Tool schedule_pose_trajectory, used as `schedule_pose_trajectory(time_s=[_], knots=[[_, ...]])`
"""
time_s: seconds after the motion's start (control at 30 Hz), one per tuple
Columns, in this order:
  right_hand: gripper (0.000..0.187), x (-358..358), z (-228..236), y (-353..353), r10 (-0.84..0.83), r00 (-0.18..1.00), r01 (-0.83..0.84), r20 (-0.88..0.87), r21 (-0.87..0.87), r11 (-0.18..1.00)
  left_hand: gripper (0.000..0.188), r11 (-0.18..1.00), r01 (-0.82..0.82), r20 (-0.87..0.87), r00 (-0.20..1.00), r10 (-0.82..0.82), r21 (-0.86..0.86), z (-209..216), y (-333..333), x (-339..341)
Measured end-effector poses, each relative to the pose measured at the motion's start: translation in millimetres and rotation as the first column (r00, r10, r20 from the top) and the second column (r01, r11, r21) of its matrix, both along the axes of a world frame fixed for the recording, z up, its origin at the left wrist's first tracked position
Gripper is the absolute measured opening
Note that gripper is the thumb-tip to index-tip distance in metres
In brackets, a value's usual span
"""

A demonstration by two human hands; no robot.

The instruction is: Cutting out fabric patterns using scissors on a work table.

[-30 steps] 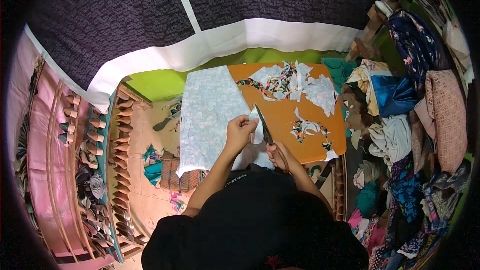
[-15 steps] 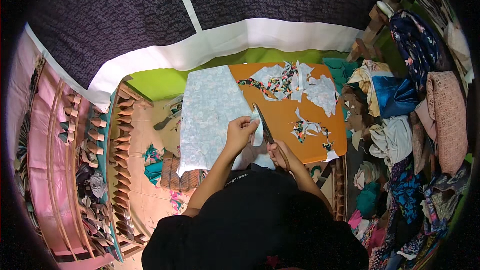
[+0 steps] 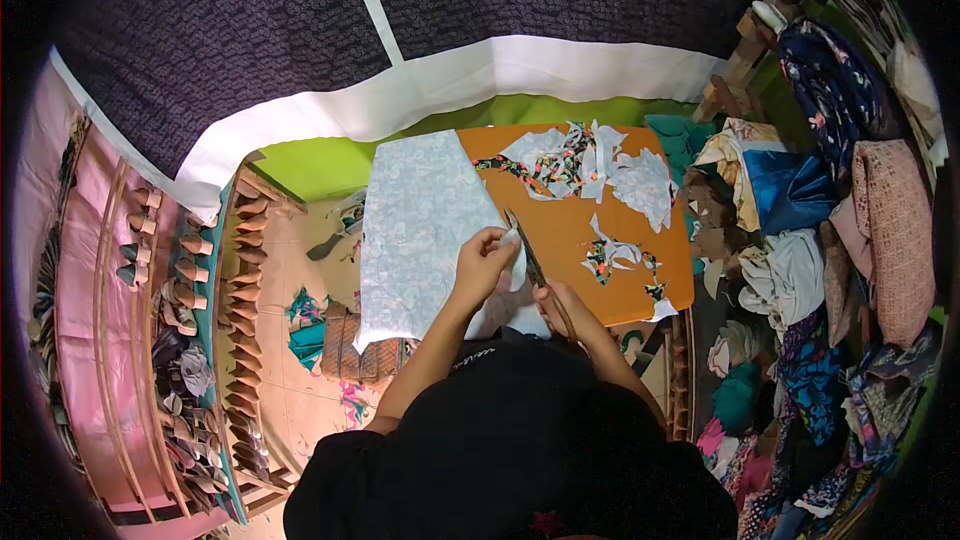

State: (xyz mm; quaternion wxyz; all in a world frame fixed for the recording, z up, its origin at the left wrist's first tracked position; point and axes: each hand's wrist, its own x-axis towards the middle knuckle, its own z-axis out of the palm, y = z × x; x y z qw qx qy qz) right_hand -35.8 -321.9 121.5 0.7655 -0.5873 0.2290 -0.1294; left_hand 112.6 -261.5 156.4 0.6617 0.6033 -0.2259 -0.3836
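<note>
My left hand (image 3: 485,262) is closed in a pinch on a small pale fabric piece (image 3: 518,272), held up over the near middle of the orange table (image 3: 560,270). In my right hand (image 3: 556,305) is a pair of dark scissors (image 3: 530,258), fingers wrapped round the handles. The blades point away from me and lie against the edge of the small piece. Beside my left hand, a large pale patterned fabric sheet (image 3: 415,220) covers the table's left part and hangs over its near left corner.
Fabric scraps (image 3: 575,165), white and dark floral, lie at the table's far right, with smaller cuttings (image 3: 620,260) nearer. Heaped cloth (image 3: 790,280) stands along the right. Racks of shoes and shoe forms (image 3: 245,310) line the left. A dark patterned curtain (image 3: 250,50) hangs beyond.
The small fabric piece has shifted slightly and curls differently at the scissors. The blades look a little closer together. Both hands stay almost in place.
</note>
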Motion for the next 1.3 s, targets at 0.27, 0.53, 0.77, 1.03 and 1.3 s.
schedule_pose_trajectory(time_s=[0.27, 0.53, 0.77, 1.03, 1.3], knots=[[0.056, -3.2, 10.5, 2.3, 0.125, 0.991, -0.104, -0.039, 0.348, 0.932, 0.015, 0.999, -0.044, -0.045, 0.998, 0.044, 0.007, 4.7, 1.4, 2.6], [0.059, -4.0, 16.9, 2.1, 0.144, 0.988, -0.134, -0.052, 0.153, 0.979, 0.016, 1.000, 0.003, 0.002, 1.000, -0.003, 0.014, -3.8, 1.8, 0.2], [0.062, -4.3, 21.3, 2.8, 0.136, 0.988, -0.130, -0.077, 0.086, 0.988, 0.016, 1.000, -0.004, 0.033, 0.999, 0.003, 0.009, -1.3, 0.4, -1.1], [0.061, -2.7, 10.0, 1.6, 0.086, 0.991, -0.062, -0.104, 0.220, 0.974, 0.016, 0.999, 0.042, 0.011, 0.999, -0.042, 0.015, 0.7, -0.3, -0.9], [0.067, -6.1, 19.4, 0.0, 0.149, 0.988, -0.146, -0.027, 0.100, 0.984, 0.015, 0.999, 0.027, 0.029, 0.999, -0.028, 0.022, 4.5, 1.2, -2.0]])
